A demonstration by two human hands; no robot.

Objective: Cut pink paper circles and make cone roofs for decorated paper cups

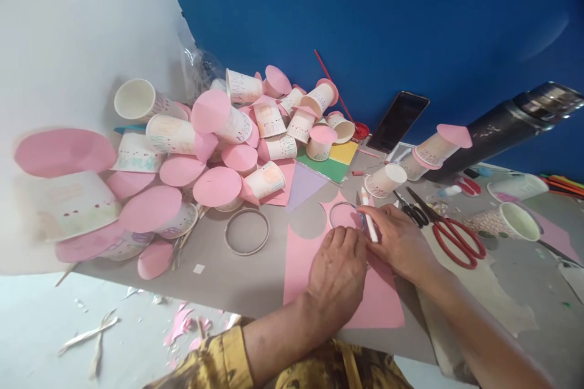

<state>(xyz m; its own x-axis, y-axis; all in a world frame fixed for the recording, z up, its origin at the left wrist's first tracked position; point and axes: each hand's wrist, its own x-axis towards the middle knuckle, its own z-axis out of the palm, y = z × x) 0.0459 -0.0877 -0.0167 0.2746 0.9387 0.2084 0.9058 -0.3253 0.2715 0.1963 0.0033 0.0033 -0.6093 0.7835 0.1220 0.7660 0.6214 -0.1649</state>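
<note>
The flat paper sheet (378,298) is pink, the tapered white paper cups (243,86) toward eleven o'clock bear purple strokes, and the cloth sleeve (223,360) is brown-blotched yellow.

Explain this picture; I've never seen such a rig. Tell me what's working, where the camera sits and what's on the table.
There is no machine, just a person's two bare hands. The picture comes from a camera worn on that person's head, looking forward and down. The right hand holds a white pen. The left hand lies over a pink sheet, at the edge of a ring. A second ring lies on the grey table. To the left is a heap of paper cups, many with pink paper circles; to the right, red-handled scissors. Further back are a phone and a dark flask.
</note>
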